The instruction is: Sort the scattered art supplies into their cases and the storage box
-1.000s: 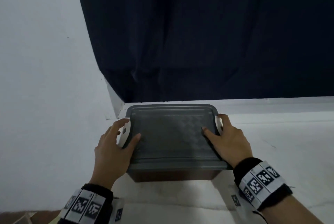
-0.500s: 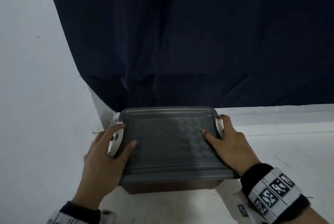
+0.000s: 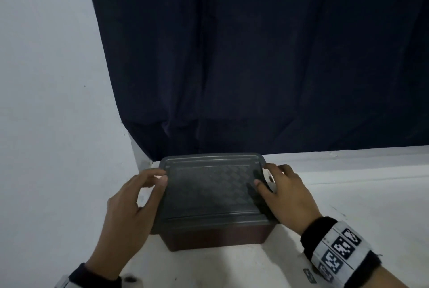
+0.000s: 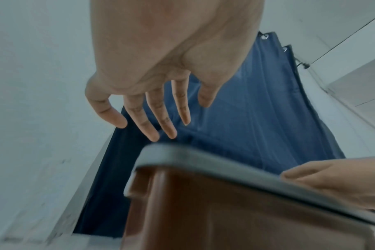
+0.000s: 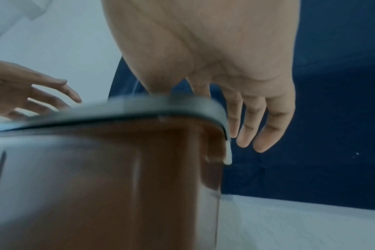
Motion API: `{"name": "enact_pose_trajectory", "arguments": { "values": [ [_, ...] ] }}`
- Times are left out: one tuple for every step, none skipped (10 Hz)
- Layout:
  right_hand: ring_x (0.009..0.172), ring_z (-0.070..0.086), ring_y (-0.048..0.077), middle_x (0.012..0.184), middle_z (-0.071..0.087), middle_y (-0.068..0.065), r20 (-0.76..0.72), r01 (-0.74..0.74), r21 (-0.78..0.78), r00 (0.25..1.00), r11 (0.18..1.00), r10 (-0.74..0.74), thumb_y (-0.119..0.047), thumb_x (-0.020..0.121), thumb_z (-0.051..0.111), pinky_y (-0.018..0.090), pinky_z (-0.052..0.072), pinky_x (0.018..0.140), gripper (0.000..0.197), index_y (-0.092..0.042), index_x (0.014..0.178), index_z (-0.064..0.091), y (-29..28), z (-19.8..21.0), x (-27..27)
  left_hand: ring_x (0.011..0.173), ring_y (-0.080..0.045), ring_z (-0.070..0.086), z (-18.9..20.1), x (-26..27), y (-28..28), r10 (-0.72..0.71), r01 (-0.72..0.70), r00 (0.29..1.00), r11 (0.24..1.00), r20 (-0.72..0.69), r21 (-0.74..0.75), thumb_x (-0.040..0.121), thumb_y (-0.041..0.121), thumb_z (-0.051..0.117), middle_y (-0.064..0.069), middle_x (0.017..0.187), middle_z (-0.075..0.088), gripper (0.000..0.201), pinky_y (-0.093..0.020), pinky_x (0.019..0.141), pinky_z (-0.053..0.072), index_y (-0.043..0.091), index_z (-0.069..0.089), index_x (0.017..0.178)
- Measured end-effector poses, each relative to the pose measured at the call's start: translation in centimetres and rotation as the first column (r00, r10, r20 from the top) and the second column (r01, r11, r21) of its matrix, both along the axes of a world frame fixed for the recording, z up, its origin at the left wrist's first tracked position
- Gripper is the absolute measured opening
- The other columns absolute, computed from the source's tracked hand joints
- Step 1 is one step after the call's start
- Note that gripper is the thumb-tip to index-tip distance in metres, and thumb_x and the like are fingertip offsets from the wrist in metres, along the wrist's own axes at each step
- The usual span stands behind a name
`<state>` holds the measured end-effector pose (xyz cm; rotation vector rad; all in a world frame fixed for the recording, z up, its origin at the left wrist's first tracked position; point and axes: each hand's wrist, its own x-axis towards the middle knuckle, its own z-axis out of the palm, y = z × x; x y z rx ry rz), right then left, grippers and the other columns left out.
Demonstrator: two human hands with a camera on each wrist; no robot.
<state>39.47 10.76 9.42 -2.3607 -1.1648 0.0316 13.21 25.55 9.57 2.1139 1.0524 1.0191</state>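
The storage box point(image 3: 216, 236) has a brown see-through body and a grey patterned lid point(image 3: 209, 195) that lies on top. It stands in the back left corner of the white table point(image 3: 348, 206). My left hand point(image 3: 156, 179) hovers at the lid's left edge with fingers point(image 4: 171, 128) spread and straight, holding nothing. My right hand point(image 3: 267, 176) rests at the right edge. Its thumb lies on the lid, and its fingers point(image 5: 253, 128) hang loosely past the edge by a white latch point(image 5: 228, 157). No loose art supplies are in view.
A dark blue curtain point(image 3: 255, 67) hangs straight behind the box. A white wall point(image 3: 46, 125) closes in on the left. The white tabletop runs on to the right and in front of the box.
My left hand has come off the lid and the left latch and now hovers beside the edge. The right hand stays at the right latch. The box has not moved.
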Motion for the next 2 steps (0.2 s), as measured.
{"name": "enact_pose_trajectory", "arguments": {
  "values": [
    [0.093,0.061,0.014,0.107,0.062,-0.007,0.058,-0.036,0.150,0.998,0.988,0.028,-0.051,0.095,0.048,0.036,0.053,0.081,0.033,-0.032,0.122,0.052,-1.7,3.0,-1.8,0.096,0.004,0.061,3.6,-0.9,-2.3,-0.042,0.034,0.996,0.994,0.075,0.101,0.094,0.038,0.050,0.019,0.088,0.069,0.016,0.002,0.075,0.040,0.031,0.063,0.101],
    [0.073,0.060,0.006,0.082,0.062,-0.013,0.035,-0.050,0.296,0.999,0.954,0.041,-0.050,0.096,0.050,0.027,0.054,0.066,0.017,-0.036,0.105,0.054,-4.2,5.8,-4.0,0.096,0.002,0.060,6.1,-2.3,-4.7,-0.059,0.043,0.987,0.993,0.150,0.108,0.091,0.038,0.050,0.019,0.086,0.068,0.017,-0.001,0.073,0.042,0.029,0.062,0.100]
  ]
}}
